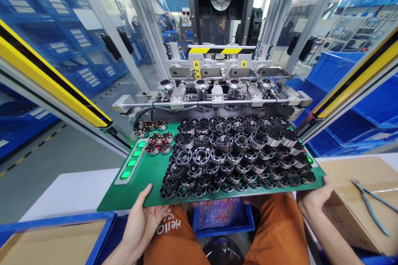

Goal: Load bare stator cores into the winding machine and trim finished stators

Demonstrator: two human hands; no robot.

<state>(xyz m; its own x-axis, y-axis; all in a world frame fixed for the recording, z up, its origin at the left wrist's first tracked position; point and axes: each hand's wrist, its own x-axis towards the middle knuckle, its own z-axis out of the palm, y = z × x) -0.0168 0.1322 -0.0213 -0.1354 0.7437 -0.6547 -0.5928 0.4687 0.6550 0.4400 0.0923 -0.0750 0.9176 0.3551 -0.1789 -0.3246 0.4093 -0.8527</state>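
Note:
A green worktop (pixel 143 178) reaches out from the machine towards my lap. Along its front edge, my left hand (pixel 146 211) has the thumb on top and the fingers underneath. At the front right corner, my right hand (pixel 315 194) grips the edge the same way, its fingers mostly hidden below. Between the hands, many dark stator cores (pixel 217 155) stand in stacked rows on the green surface. To their left sits a small group of copper-wound stators (pixel 160 138), some with reddish wire.
Behind the worktop, a winding machine (pixel 217 91) holds cores on its stations. Lit green buttons (pixel 132 162) flank the left side. A blue bin (pixel 224 215) lies between my knees. Pliers (pixel 371 205) rest on a cardboard box (pixel 357 215); yellow guard posts (pixel 52 74) slant alongside.

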